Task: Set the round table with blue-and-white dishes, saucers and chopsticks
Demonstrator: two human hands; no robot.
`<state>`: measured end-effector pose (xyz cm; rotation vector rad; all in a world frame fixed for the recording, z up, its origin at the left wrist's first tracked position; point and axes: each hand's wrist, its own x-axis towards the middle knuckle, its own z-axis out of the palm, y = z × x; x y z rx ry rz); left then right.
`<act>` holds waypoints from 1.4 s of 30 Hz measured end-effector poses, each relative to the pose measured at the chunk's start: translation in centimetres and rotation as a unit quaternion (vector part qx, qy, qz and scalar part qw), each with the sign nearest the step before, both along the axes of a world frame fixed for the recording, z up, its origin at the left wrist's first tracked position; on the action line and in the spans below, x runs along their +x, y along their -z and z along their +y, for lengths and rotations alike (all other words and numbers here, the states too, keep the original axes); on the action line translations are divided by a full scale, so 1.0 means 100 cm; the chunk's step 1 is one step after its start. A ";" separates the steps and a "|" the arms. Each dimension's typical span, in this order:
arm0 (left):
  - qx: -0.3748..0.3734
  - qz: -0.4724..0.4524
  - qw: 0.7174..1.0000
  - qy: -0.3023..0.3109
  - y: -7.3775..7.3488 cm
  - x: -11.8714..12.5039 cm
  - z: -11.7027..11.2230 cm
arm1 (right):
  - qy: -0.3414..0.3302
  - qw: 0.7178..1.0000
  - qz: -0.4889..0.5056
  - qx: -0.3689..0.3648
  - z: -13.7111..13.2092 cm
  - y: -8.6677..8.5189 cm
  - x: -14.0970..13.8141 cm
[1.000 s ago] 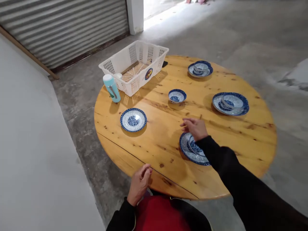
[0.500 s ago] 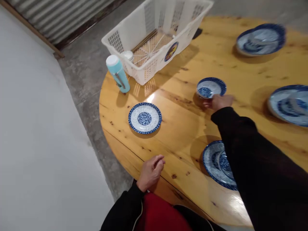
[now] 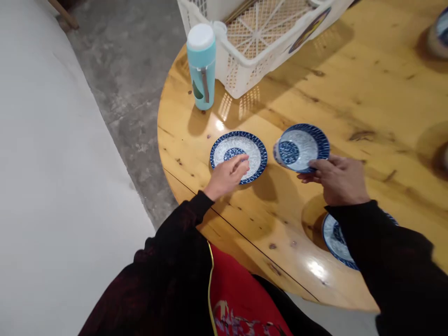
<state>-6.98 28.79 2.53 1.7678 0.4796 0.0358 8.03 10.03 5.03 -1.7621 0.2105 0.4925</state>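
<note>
The right hand (image 3: 345,179), right of centre in the frame, is clamped on the near right rim of a blue-and-white bowl (image 3: 301,148), with the thumb inside and the other fingers beneath. The bowl lies just right of centre and is tilted, its patterned inside in view and part of its outer wall showing at its left. The left hand (image 3: 229,177), at the centre, has its fingers loosely bent and a little apart from the thumb; it overlaps the near edge of a blue-rimmed plate (image 3: 258,151), and whether it touches the plate cannot be told. This plate lies flat, just left of the bowl and apart from it. At lower right, a second plate (image 3: 336,242) is partly covered by the right black sleeve (image 3: 392,261). Above the first plate, a light-blue bottle (image 3: 202,70) with a white lid stands upright near the table's edge, just beside a white plastic basket (image 3: 241,77) at top centre. Brown rods (image 3: 241,10) lie inside the basket. A dish (image 3: 441,37) is cut off by the upper right border. All rest on or above a yellow wooden table (image 3: 371,107); grey floor (image 3: 122,84) and a pale wall (image 3: 59,210) fill the left.
</note>
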 end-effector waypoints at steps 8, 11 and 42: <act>0.145 0.019 0.985 0.087 -0.001 0.032 0.060 | -0.107 0.993 -0.010 -0.046 0.060 0.027 -0.047; 0.178 0.029 0.978 0.107 0.004 0.036 0.072 | -0.102 0.993 -0.008 -0.058 0.067 0.038 -0.055; 0.168 -0.015 0.978 0.123 0.027 0.050 0.084 | -0.135 0.982 0.001 -0.132 0.060 0.042 -0.070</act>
